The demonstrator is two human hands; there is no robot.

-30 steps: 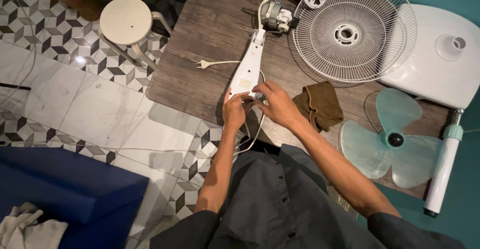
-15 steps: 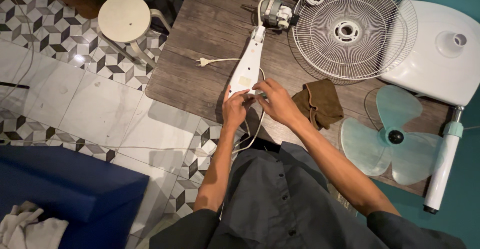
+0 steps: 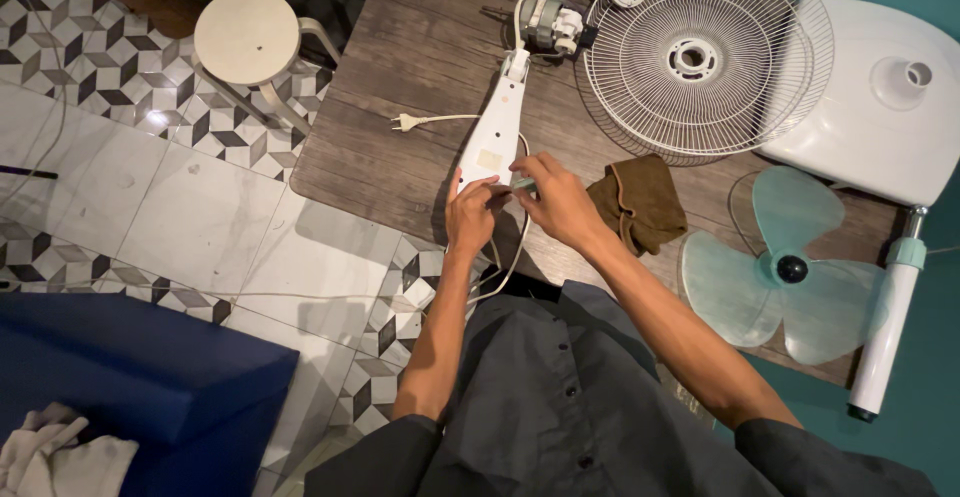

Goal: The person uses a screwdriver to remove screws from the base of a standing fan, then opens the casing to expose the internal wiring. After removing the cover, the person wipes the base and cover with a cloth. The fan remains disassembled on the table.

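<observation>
Head view, the only one. Both my hands meet at the near end of the white fan neck housing (image 3: 497, 137), which lies lengthwise on the wooden table (image 3: 400, 87), its far end toward the motor (image 3: 548, 25). My left hand (image 3: 470, 215) pinches the housing's near end, fingers closed on it. My right hand (image 3: 556, 197) is closed round a small pale part pressed against that end (too small to tell what it is). The hands touch each other.

To do this well, I judge: left hand steadies the housing flat, right works only with the fingertips, power cord (image 3: 440, 119) kept out from underneath.

The housing starts under my fingers and runs away from me. Brown cloth (image 3: 640, 200) sits just right of my right hand; wire grille (image 3: 708, 55) and blue-green blade (image 3: 785, 275) lie further right.
</observation>
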